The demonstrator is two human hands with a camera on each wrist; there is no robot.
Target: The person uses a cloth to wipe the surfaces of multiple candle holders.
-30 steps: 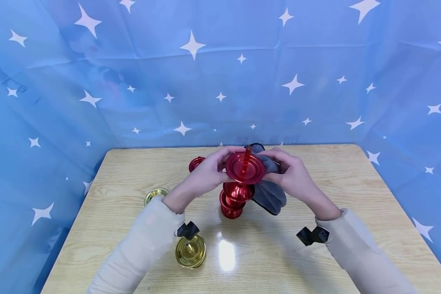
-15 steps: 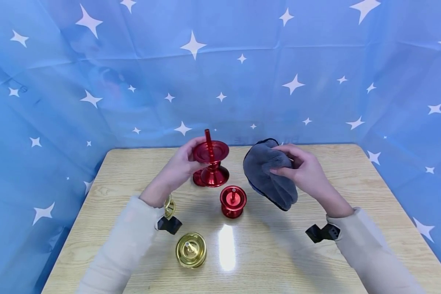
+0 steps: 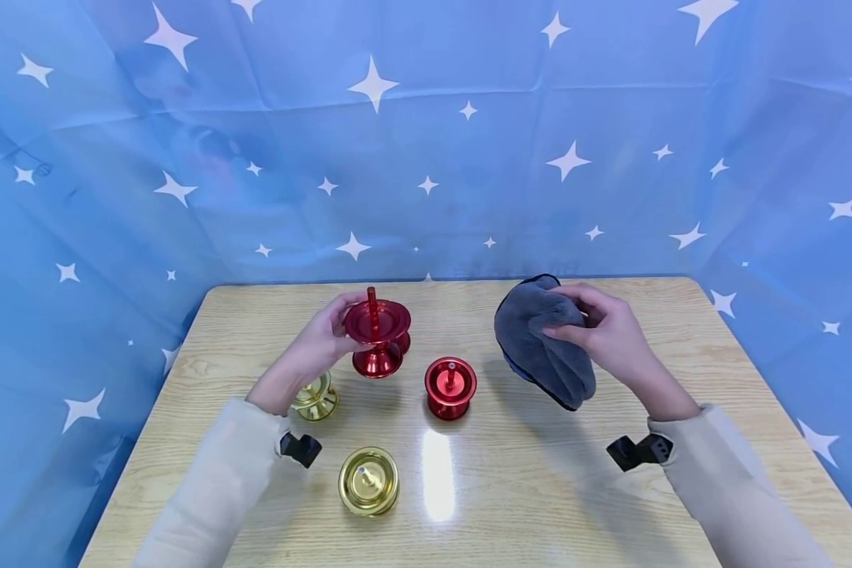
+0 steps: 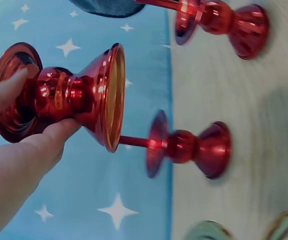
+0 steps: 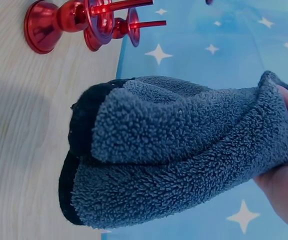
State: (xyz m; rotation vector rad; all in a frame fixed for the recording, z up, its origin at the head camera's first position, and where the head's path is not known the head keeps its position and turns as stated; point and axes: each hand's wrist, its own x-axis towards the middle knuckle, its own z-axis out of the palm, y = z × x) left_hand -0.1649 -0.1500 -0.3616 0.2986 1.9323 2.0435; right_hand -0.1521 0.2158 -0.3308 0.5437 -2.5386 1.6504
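My left hand (image 3: 321, 338) grips a shiny red candle holder (image 3: 377, 330) by its narrow waist, fingers on one side and thumb on the other. A thin spike rises from its dish. In the left wrist view, the base of the held candle holder (image 4: 100, 97) is lifted off the table. A second red candle holder (image 4: 183, 146) stands just behind it, mostly covered in the head view. Between my hands a third red candle holder (image 3: 450, 390) stands upright. My right hand (image 3: 610, 331) pinches a bunched grey plush cloth (image 3: 545, 343), which hangs above the table.
Two gold candle holders stand on the wooden table (image 3: 511, 505): one at the front (image 3: 369, 491), one farther back (image 3: 319, 401), partly behind my left wrist. A blue curtain (image 3: 426, 213) with white stars hangs behind the table's far edge.
My hands have moved apart. The left hand has carried the red candle holder leftward from the cloth and then lower; the right has drawn the grey cloth to the right.
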